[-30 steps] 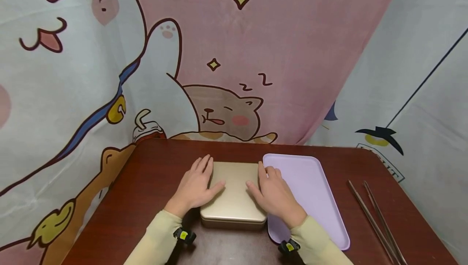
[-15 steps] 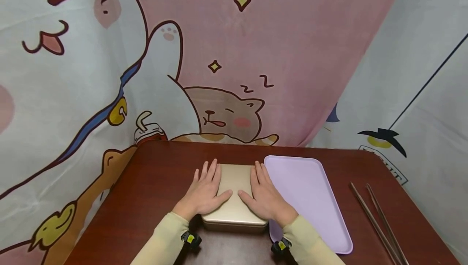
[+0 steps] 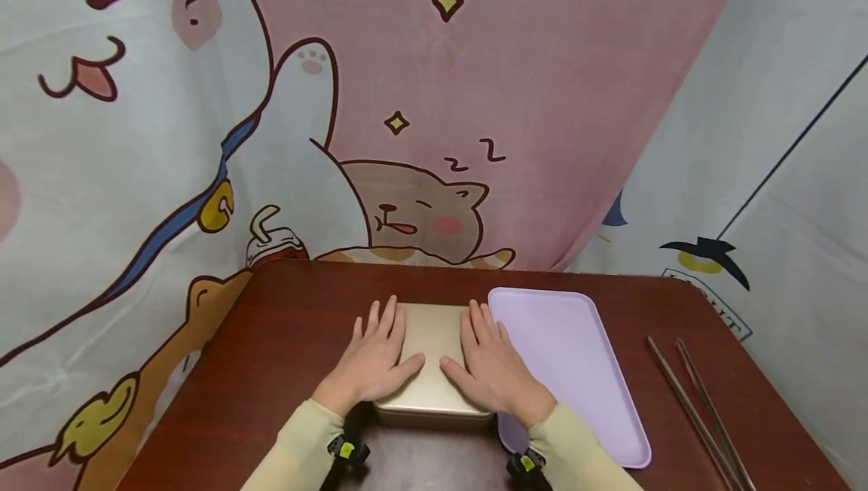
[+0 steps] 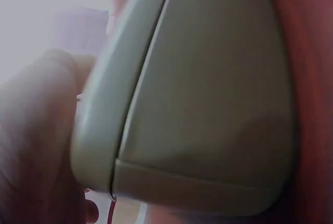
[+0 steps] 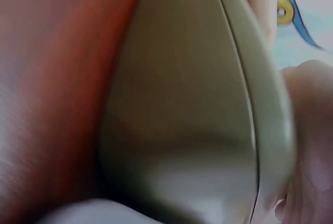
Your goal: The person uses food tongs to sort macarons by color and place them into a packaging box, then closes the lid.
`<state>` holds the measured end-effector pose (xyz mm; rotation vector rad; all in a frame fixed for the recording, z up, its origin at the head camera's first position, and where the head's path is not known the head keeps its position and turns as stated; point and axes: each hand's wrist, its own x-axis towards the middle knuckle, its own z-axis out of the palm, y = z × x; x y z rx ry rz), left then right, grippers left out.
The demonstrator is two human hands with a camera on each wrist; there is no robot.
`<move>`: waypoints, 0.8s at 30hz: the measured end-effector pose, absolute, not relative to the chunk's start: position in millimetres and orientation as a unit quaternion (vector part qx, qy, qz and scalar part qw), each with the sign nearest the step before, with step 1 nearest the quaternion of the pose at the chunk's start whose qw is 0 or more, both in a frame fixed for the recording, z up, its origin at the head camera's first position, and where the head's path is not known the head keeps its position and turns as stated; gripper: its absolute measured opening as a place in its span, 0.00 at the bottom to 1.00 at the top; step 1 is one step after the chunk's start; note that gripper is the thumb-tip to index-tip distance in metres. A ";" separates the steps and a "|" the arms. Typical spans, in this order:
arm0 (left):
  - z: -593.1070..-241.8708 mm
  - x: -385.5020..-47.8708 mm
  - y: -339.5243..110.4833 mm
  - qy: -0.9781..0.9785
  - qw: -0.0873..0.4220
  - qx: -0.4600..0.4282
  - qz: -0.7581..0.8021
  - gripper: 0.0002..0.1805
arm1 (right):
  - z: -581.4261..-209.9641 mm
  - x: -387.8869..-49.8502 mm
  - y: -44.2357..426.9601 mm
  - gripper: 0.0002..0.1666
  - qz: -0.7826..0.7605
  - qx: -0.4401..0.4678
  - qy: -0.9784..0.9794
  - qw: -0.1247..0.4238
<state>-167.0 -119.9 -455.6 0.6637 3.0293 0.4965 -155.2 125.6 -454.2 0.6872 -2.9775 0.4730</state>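
A gold rectangular tin (image 3: 432,389) lies on the dark wooden table, its lid on. My left hand (image 3: 371,361) rests along the tin's left edge, fingers straight and pointing away, thumb reaching in over the lid. Along the opposite edge, my right hand (image 3: 493,363) rests the same way, partly over the tray beside it. The two thumbs are a short gap apart on the lid. Both wrist views show the tin's side (image 4: 208,88) up close, with the seam under the lid; in the right wrist view the tin (image 5: 177,78) is blurred.
A lilac tray (image 3: 570,355) lies right of the tin, its near left part under my right forearm. Metal tongs (image 3: 705,408) lie farther right, tips pointing away. A cartoon-printed cloth (image 3: 542,99) hangs behind the table (image 3: 271,370).
From gripping nearer the tin's sides, my hands have come inward and lie flatter over the lid, thumbs closer together. During the last half second they eased slightly apart. The tin stays put.
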 end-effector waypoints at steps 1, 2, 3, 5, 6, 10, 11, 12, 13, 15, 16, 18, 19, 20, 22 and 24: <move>-456.3 -162.8 -120.3 0.963 -0.003 0.214 0.162 0.50 | -453.9 -150.7 124.8 0.53 0.148 0.227 -0.962 0.028; -456.9 -158.2 -120.3 0.962 -0.006 0.216 0.165 0.50 | -454.1 -145.7 123.9 0.52 0.143 0.232 -0.962 0.030; -458.3 -153.6 -120.1 0.961 -0.007 0.218 0.168 0.49 | -454.7 -140.6 123.2 0.52 0.141 0.237 -0.961 0.031; -461.9 -144.8 -119.1 0.960 -0.011 0.220 0.175 0.49 | -456.9 -130.5 121.8 0.51 0.137 0.248 -0.959 0.031; -464.3 -140.8 -118.5 0.959 -0.015 0.219 0.178 0.49 | -459.0 -126.4 120.9 0.50 0.134 0.251 -0.958 0.035; -473.0 -131.4 -115.8 0.960 -0.043 0.208 0.183 0.47 | -468.1 -116.2 117.8 0.48 0.121 0.258 -0.956 0.069; -474.1 -130.4 -114.9 0.960 -0.052 0.205 0.182 0.47 | -470.2 -115.2 117.4 0.48 0.118 0.258 -0.955 0.084; -475.1 -129.8 -114.1 0.960 -0.058 0.204 0.180 0.47 | -472.1 -114.8 117.3 0.47 0.117 0.257 -0.954 0.097; -475.6 -129.4 -113.2 0.961 -0.062 0.203 0.179 0.47 | -473.2 -114.2 117.5 0.47 0.114 0.257 -0.954 0.104; -475.8 -128.6 -112.2 0.962 -0.068 0.202 0.173 0.47 | -475.4 -113.9 118.1 0.47 0.112 0.256 -0.953 0.117; -475.8 -128.3 -112.0 0.962 -0.069 0.202 0.169 0.47 | -475.9 -114.0 118.2 0.47 0.110 0.256 -0.953 0.119; -475.2 -127.8 -112.2 0.963 -0.066 0.201 0.164 0.47 | -476.3 -114.4 118.4 0.47 0.110 0.255 -0.953 0.117; -474.7 -127.6 -112.5 0.964 -0.064 0.200 0.163 0.47 | -476.0 -114.5 118.6 0.47 0.109 0.255 -0.954 0.112; -474.2 -127.5 -112.7 0.964 -0.062 0.199 0.162 0.47 | -475.5 -114.9 118.9 0.48 0.110 0.254 -0.955 0.105; -472.9 -128.1 -113.2 0.965 -0.055 0.199 0.161 0.48 | -472.6 -115.3 119.6 0.49 0.116 0.252 -0.957 0.085; -471.1 -129.0 -114.1 0.965 -0.048 0.199 0.165 0.48 | -468.4 -116.4 120.9 0.49 0.125 0.249 -0.958 0.068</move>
